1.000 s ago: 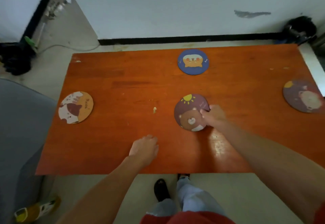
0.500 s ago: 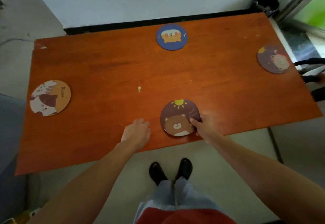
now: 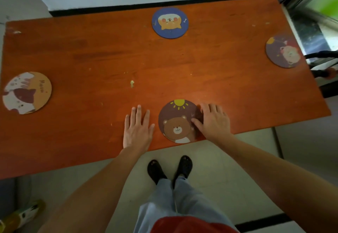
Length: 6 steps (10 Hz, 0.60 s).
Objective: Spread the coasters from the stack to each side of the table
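Note:
Round coasters lie on an orange wooden table (image 3: 95,53), one near each side. A blue dog coaster (image 3: 170,22) is at the far edge, a tan cat coaster (image 3: 26,93) at the left, a purple coaster (image 3: 282,51) at the right. A brown bear coaster (image 3: 178,121) with a yellow sun lies at the near edge. My right hand (image 3: 213,121) rests flat beside it, fingers spread, thumb lying on its right rim. My left hand (image 3: 138,127) lies flat and open on the table just left of it, touching nothing else.
A small pale crumb (image 3: 132,83) sits mid-table. A white wall with a black baseboard runs behind the table. A dark chair frame (image 3: 321,62) stands off the right end. My feet in black shoes (image 3: 170,168) are below the near edge.
The bear coaster was slid from the table's middle to the near edge. My right hand then loosened its pinch and flattened. My left hand opened from a loose fist to a flat palm.

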Tool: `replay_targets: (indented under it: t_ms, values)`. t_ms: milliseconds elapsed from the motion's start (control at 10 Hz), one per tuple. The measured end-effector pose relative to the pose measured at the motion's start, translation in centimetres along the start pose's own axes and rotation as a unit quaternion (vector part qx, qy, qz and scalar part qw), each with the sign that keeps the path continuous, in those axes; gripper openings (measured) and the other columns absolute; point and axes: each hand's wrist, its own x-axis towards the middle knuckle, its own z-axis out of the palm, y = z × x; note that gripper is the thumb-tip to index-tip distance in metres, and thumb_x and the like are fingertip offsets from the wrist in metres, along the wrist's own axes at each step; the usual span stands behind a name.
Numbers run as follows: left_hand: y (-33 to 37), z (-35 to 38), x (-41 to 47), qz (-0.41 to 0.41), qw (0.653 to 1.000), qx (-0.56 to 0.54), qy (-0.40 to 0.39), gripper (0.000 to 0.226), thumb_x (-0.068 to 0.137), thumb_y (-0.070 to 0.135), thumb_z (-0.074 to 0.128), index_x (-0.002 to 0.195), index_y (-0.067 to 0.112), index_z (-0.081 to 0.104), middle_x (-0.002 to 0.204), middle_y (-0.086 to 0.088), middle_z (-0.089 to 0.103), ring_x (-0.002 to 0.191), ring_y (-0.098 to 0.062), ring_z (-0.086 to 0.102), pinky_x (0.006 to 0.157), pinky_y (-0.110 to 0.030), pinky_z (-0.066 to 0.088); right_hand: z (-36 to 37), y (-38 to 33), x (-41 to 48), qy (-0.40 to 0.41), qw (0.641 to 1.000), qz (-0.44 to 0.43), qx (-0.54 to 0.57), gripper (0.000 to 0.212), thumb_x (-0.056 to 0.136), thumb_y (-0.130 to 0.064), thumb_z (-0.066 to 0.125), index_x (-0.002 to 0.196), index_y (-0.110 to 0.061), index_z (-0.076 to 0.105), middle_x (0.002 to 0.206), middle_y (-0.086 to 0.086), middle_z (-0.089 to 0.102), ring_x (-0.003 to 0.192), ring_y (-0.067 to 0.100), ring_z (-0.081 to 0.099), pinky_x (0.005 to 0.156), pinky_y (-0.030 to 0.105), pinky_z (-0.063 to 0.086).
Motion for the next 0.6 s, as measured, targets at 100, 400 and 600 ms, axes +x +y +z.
replay_targets:
  t_ms: [100,400,600]
  values:
    - [0.1,1.3,-0.5,-0.016,1.000,0.012,0.020,0.060,0.099,0.047,0.017,0.153,0.020,0.012,0.162,-0.012,0.002,0.149,-0.029,-0.003,0.120,-0.047,0.003,1.4,1.5,1.3,-0.009,0.999,-0.031,0.008,0.063,0.093,-0.055,0.042,0.143,-0.016,0.037,0.148,0.017,0.039,0.138,0.035,0.030,0.105,0.050,0.034]
    - [0.0,1.9,-0.5,-0.018,0.999,0.002,0.040,0.063,0.097,0.051,0.017,0.152,0.021,0.013,0.162,-0.010,0.004,0.149,-0.027,-0.002,0.120,-0.048,0.003,4.2,2.4,1.2,0.013,0.999,-0.045,0.011,0.065,0.097,-0.056,0.028,0.150,-0.018,0.029,0.159,0.013,0.021,0.148,0.030,0.008,0.117,0.046,0.011]
    - [-0.4,2.0,-0.4,-0.010,0.997,-0.008,0.074,0.062,0.097,0.050,0.021,0.152,0.021,0.018,0.162,-0.009,0.007,0.149,-0.025,0.000,0.120,-0.048,0.007,2.5,1.6,1.3,0.016,0.998,-0.049,0.035,0.061,0.097,-0.053,0.037,0.145,-0.015,0.040,0.155,0.016,0.030,0.145,0.034,0.019,0.112,0.050,0.021]
